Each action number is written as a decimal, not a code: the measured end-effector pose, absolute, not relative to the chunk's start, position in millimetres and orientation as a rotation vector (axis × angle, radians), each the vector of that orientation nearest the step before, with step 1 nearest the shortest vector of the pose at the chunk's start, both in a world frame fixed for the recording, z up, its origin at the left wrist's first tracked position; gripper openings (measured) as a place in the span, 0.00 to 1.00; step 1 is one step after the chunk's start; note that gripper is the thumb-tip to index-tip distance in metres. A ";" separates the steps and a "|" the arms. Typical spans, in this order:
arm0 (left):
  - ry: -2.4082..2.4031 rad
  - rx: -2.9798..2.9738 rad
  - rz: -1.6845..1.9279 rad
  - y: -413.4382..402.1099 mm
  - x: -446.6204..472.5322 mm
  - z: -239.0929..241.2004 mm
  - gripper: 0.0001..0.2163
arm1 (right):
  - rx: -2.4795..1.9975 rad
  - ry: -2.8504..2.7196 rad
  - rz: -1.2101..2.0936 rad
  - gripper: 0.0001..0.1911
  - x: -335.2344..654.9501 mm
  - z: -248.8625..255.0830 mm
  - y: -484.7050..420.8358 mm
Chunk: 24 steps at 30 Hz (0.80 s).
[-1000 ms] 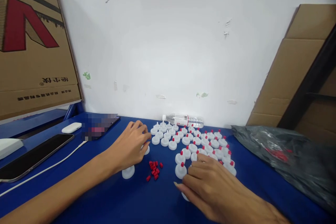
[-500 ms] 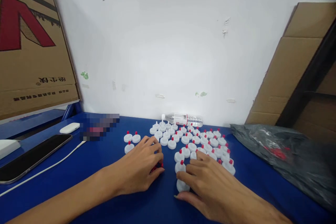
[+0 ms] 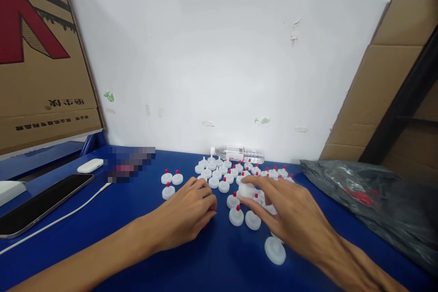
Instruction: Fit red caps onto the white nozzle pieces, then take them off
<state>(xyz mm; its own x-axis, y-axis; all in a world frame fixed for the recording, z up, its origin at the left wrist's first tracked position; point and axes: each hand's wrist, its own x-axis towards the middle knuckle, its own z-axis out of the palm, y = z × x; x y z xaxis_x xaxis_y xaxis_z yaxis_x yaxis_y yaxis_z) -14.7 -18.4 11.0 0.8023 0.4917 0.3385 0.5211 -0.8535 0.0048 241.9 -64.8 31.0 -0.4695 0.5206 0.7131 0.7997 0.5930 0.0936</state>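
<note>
I see the right hand [image 3: 294, 207] pinching a white cap [image 3: 247, 190] between thumb and forefinger, just above red-tipped caps [image 3: 236, 216] on the blue surface [image 3: 215, 269]. The left hand [image 3: 186, 212] has its fingers curled close together, nearer the middle; I cannot tell what they hold. Behind, a clear bottle [image 3: 236, 153] lies along the white wall [image 3: 205, 54]. A phone [image 3: 44, 203] sits left, a dark plastic bag [image 3: 372, 210] right, with cardboard [image 3: 372, 82] leaning behind it.

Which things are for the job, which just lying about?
Likely the job:
white piece in right hand
red-tipped white caps
plain white caps
perhaps grey bag (red pieces showing)

Likely lying about:
clear bottle
dark phone
small white case
</note>
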 end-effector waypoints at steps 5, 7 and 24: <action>-0.815 -2.881 -0.650 -16.0 -13.8 13.9 0.04 | -1.051 -2.101 -0.539 0.15 239.9 32.2 -67.7; -0.767 -2.851 -0.749 -15.3 -13.9 14.1 0.08 | -1.039 -2.109 -0.546 0.16 238.9 31.8 -68.8; -0.577 -2.884 -1.578 -31.0 -6.3 20.2 0.02 | -0.882 -2.172 -0.486 0.18 231.8 12.3 -67.9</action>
